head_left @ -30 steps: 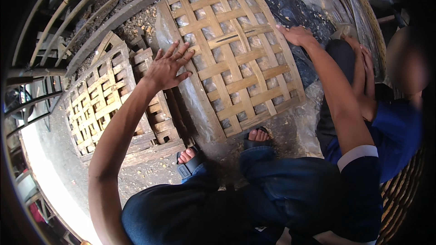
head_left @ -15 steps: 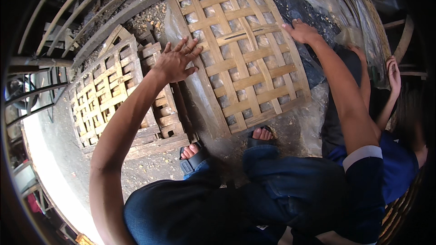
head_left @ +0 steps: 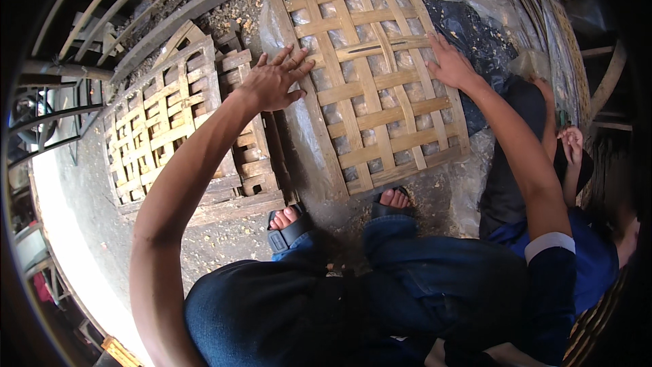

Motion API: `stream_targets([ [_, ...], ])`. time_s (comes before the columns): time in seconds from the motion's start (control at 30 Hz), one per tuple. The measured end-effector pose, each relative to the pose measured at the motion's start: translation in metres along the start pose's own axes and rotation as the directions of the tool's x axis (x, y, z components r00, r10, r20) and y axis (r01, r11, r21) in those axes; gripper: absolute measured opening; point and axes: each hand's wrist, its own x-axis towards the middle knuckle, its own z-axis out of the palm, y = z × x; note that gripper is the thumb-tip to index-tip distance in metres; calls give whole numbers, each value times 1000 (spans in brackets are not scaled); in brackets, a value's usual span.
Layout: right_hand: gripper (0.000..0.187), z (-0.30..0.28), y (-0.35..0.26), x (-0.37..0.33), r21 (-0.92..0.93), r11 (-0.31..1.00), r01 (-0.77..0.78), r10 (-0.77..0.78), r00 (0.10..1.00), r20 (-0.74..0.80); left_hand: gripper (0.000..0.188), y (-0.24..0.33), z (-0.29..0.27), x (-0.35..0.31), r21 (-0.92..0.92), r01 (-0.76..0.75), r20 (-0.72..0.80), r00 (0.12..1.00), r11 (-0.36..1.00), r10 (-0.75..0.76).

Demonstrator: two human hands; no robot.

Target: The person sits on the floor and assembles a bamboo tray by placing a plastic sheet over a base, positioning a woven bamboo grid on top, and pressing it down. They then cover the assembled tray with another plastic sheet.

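A woven bamboo lattice panel (head_left: 382, 118) with a flat wooden frame lies in front of me, with a clear plastic sheet (head_left: 293, 126) showing under it and along its left side. My left hand (head_left: 277, 83) rests with fingers spread on the panel's left edge. On the opposite edge lies my right hand (head_left: 451, 62), its fingers stretched out flat against the frame. Neither hand holds anything. One slat near the middle of the panel has a dark split along it.
Older woven panels (head_left: 159, 132) are stacked on the left, close to my left forearm. At right sits another person in blue (head_left: 585, 255), one hand (head_left: 572, 144) raised. Black plastic (head_left: 472, 34) and plastic-covered stacked slats (head_left: 567, 61) lie beyond the panel's right edge.
My right hand has come down from beside the frame onto the panel's right edge. The left hand stays on the left edge. The other person's raised hand has lowered.
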Motion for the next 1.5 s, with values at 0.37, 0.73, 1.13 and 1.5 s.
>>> stream_targets([
  [0.37, 74, -3, 3, -2, 60, 998, 8, -10, 1000, 26, 69, 0, -1, -3, -30, -26, -52, 998, 999, 24],
  [0.73, 65, -6, -4, -8, -228, 910, 346, -361, 932, -27, 71, 2, -5, -3, -26, 8, -5, 1000, 1000, -8],
  [1.13, 71, -20, 65, -1, -78, 993, -87, 84, 996, -44, 70, -2, -3, 3, -28, -24, -25, 999, 999, 23],
  [1.5, 67, -27, -47, -5, -257, 743, 618, -669, 698, -256, 70, -6, 8, 3, 43, -30, -76, 997, 999, 33],
])
